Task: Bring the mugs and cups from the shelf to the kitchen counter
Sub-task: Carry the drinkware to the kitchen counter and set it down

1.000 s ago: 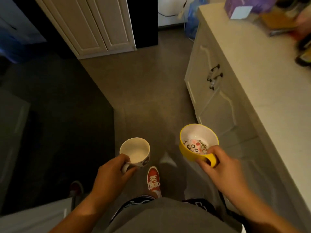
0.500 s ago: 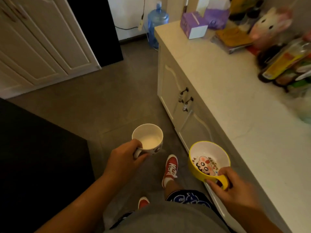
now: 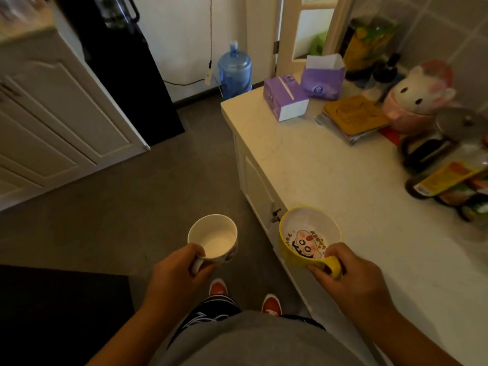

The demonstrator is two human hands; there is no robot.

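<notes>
White ceramic mug (image 3: pixel 212 237) at 7 o'clock, handle gripped by left hand (image 3: pixel 174 270), fingers curled round it. Yellow cartoon-lined cup (image 3: pixel 309 233) at 5 o'clock, handle pinched by right hand (image 3: pixel 351 278), just beside pale surface (image 3: pixel 343 186) edge. Both best kept level and lowered onto bare patch at 3 o'clock.

We see dim light, brightest on the kitchen counter (image 3: pixel 343 180) and far wall (image 3: pixel 182 35); floor (image 3: pixel 158 196) shadowed, edges bent and blurred.

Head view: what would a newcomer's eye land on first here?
Two cups held out front: a white mug in the left hand, over the floor, and a yellow cup with a cartoon print inside, in the right hand beside the counter edge. Beyond, on the counter's far end, a purple box and a pink-and-white animal figure.
</notes>
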